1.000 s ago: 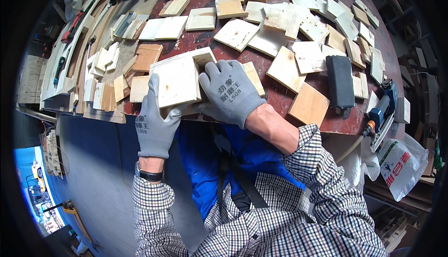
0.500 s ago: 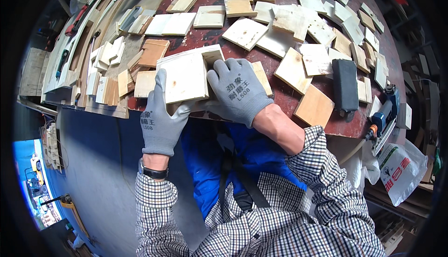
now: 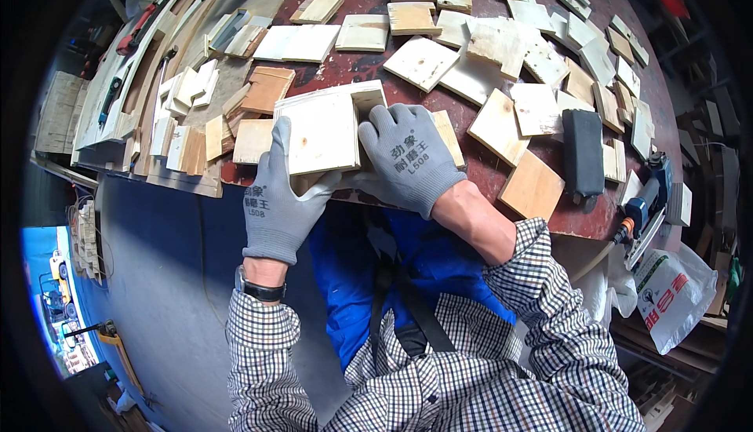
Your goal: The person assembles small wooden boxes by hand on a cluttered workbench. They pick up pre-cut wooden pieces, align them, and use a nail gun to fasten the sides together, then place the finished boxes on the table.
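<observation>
My left hand (image 3: 281, 189), in a grey work glove, grips the left side and lower edge of a piece made of pale wooden boards (image 3: 320, 135). Its fingers lie along the side, with the thumb near the bottom edge. Set at an angle to the square front board is another board, with an open recess on the right. My right hand (image 3: 409, 157), gloved alike, has its fingers curled at that recess and its palm side hidden. Both hands hold the piece at the near edge of the dark red table (image 3: 576, 214).
Loose wooden squares (image 3: 421, 61) cover much of the table, some overlapping. At the right lie a dark oblong block (image 3: 583, 152) and a blue-and-black air nailer (image 3: 645, 201) with a hose. Long wooden strips and hand tools, including a red-handled one (image 3: 135, 32), lie left.
The whole view has shifted slightly, so the table and its contents appear a little further right and lower. Both hands keep their hold on the wooden piece, with little visible change.
</observation>
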A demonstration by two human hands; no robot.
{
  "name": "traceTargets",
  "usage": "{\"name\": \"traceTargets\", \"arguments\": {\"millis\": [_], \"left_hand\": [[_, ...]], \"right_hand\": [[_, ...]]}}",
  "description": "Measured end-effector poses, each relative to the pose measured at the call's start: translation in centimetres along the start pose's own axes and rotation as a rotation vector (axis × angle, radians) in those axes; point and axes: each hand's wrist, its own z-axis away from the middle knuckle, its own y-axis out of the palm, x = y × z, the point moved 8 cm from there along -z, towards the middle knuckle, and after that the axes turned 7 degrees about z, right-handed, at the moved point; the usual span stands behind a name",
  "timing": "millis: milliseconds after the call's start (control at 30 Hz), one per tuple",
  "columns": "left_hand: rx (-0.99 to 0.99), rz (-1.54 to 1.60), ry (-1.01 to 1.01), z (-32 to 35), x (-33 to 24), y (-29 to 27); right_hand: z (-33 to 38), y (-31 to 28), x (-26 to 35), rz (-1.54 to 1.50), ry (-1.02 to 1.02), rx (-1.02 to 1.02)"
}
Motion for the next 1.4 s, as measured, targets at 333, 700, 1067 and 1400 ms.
{"name": "traceTargets", "arguments": {"millis": [333, 700, 1067, 1400], "left_hand": [[0.038, 0.011, -0.056, 0.08, 0.17, -0.06], [0.079, 0.047, -0.135, 0.05, -0.1, -0.27], [0.081, 0.048, -0.124, 0.12, -0.24, -0.16], [0.072, 0.065, -0.088, 0.12, -0.4, -0.15]], "right_hand": [[0.08, -0.04, 0.06, 0.005, -0.019, -0.012], [0.08, -0.18, 0.15, 0.002, -0.016, -0.03], [0.1, -0.16, 0.11, 0.013, -0.024, -0.017], [0.28, 0.08, 0.08, 0.02, -0.036, -0.032]]}}
